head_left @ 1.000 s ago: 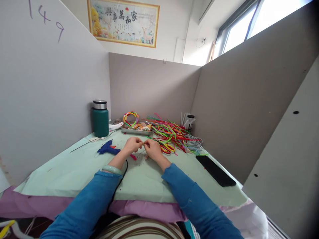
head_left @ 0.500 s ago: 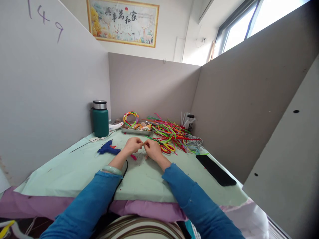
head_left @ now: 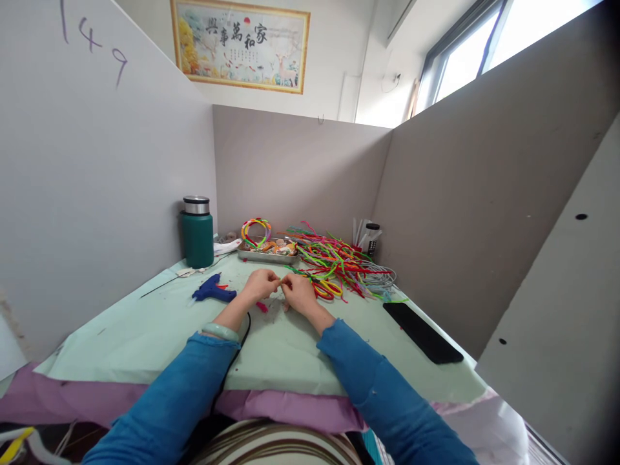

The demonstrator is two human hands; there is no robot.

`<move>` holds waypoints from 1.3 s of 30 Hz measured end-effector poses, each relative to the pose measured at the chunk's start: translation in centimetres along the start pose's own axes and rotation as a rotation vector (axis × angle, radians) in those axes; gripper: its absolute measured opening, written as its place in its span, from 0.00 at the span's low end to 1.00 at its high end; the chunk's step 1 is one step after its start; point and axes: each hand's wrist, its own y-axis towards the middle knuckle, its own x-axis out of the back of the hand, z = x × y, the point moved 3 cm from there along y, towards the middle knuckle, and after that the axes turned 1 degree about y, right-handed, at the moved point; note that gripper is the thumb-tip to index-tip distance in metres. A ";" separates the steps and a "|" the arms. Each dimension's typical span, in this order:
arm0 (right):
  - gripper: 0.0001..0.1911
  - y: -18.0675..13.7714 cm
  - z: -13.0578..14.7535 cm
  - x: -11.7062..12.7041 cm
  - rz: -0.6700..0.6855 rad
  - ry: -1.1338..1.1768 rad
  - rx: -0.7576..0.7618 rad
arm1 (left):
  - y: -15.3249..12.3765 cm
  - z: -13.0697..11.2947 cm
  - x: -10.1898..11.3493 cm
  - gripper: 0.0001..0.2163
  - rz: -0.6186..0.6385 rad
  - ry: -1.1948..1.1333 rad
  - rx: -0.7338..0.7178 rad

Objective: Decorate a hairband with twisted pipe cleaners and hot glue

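Across the desk in the head view, a pale green sheet (head_left: 145,336) covered the work surface, with a purple cloth (head_left: 97,400) showing under its near edge. Grey partition panels (head_left: 300,168) closed off the desk on three sides. Above them, at 12 o'clock, hung one framed picture (head_left: 241,44); a window (head_left: 484,45) sat at 2 o'clock.

The left hand (head_left: 261,284) and the right hand (head_left: 299,294) met at the centre of the sheet. Their fingers were curled inward, and the fingertips (head_left: 276,279) of both hands were pressed together on a thin strand (head_left: 281,282) held just above the sheet. The strand sat directly between the two sets of fingertips; its colour and length were too small to determine. A pink scrap (head_left: 261,307) lay on the sheet just below the hands.

Item count, positions taken from the hands:
- One blue glue gun (head_left: 213,292), at 9 o'clock, just beside the left hand.
- One green flask (head_left: 197,231), upright, at 10 o'clock.
- One metal tray (head_left: 266,253), at 12 o'clock.
- One pile of coloured pipe cleaners (head_left: 334,261), at 1 o'clock; individual pieces could not be counted.
- One black phone (head_left: 422,332), flat, at 4 o'clock, well apart.
- One pale bracelet (head_left: 220,331), on the left wrist.
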 end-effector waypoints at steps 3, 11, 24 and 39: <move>0.07 0.1 -0.1 -0.1 -0.010 0.008 -0.017 | 0.1 0.1 0.0 0.09 -0.013 0.009 -0.005; 0.07 0.4 -0.6 -0.5 -0.005 0.115 -0.133 | 0.0 -0.3 0.2 0.07 -0.055 0.007 -0.022; 0.07 0.2 -0.4 -0.4 -0.019 0.019 -0.077 | 0.1 -0.1 -0.1 0.09 -0.026 -0.043 0.011; 0.07 0.3 -0.6 -0.5 -0.001 0.000 -0.092 | 0.0 -0.2 0.0 0.08 -0.015 -0.005 -0.021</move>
